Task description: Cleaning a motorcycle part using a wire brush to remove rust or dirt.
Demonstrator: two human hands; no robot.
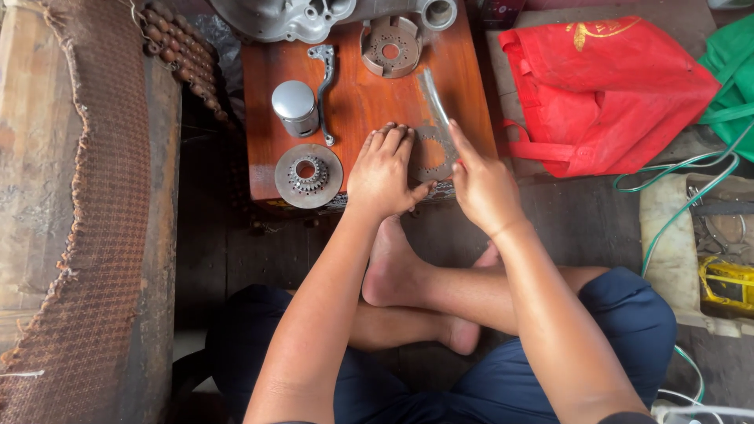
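Left hand (pixel 382 174): palm down, fingers together and flat, pressing on a thin perforated metal plate (pixel 430 154) at the near edge of the small orange-brown wooden worktop (pixel 369 98).
Right hand (pixel 483 188): fingers extended and close together, edge-on beside the plate, touching a clear strip (pixel 434 96) that runs diagonally away from it; clamped on nothing.
Left of the left hand: rusty toothed disc (pixel 308 175).
Behind it: grey piston (pixel 294 108), curved metal lever (pixel 324 86), round slotted drum (pixel 390 47).
Off the worktop, right: red cloth bag (pixel 605 90), on the floor.
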